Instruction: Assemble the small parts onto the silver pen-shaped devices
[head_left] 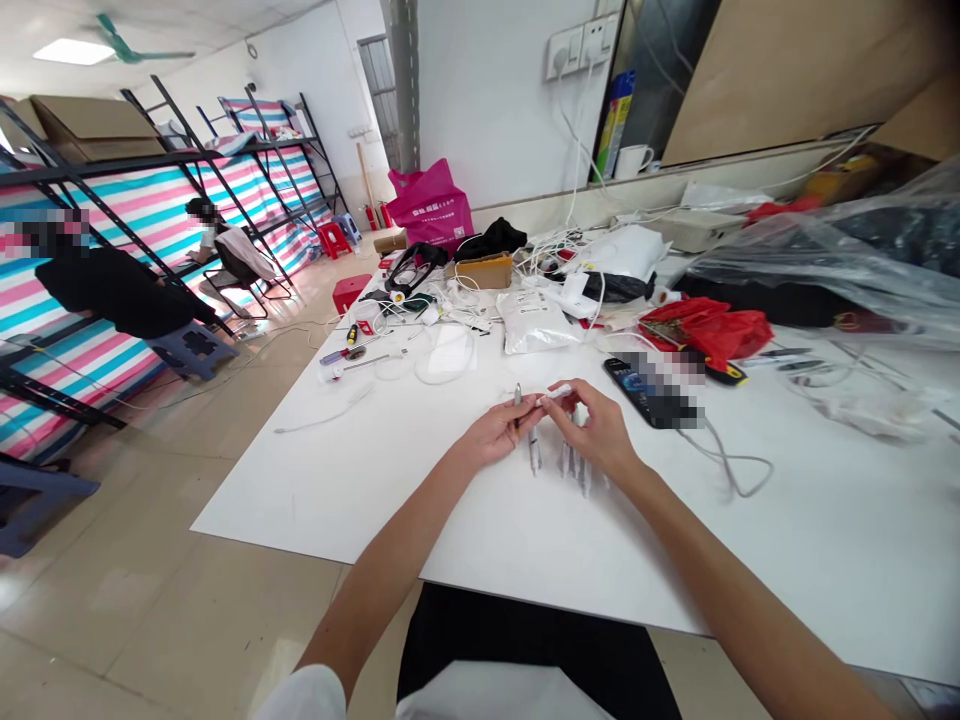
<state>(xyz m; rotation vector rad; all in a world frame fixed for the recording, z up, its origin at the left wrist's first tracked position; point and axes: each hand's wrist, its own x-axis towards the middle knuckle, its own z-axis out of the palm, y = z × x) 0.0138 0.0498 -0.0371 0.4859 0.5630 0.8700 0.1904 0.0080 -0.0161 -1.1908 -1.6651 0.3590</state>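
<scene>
Both my hands meet over the middle of the white table (465,520). My left hand (496,433) is closed, its fingers pinching a small silver pen part (517,396) that stands upright. My right hand (594,425) is closed on a white pen barrel (556,394), whose tip points left toward the left hand. Under and between the hands lie several grey-white pens (570,462) side by side on the table, one of them (534,455) a little apart to the left.
A dark phone (637,385) with a grey cable (731,465) lies just right of my right hand. Behind are a white pouch (534,320), red bags (709,328), screwdrivers (352,352), cables and clear plastic sheeting (840,255). At far left, people sit by black racks (120,290).
</scene>
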